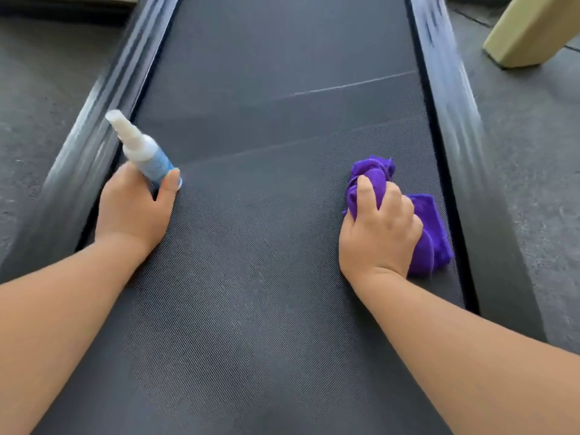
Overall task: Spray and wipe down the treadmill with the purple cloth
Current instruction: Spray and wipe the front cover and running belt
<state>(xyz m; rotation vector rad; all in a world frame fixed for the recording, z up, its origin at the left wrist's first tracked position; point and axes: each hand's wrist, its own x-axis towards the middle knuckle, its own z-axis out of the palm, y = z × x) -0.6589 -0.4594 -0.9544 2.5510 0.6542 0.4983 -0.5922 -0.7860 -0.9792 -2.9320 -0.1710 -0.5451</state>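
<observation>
Head view: the right hand clutches the bunched purple cloth against the treadmill belt, near the right side rail. The left hand has its grip closed round a small spray bottle, nozzle tilted up-left. Bunched so tightly, the cloth may leave streaks or unwiped strips.

No legible text anywhere; spray bottle label too blurred.
</observation>
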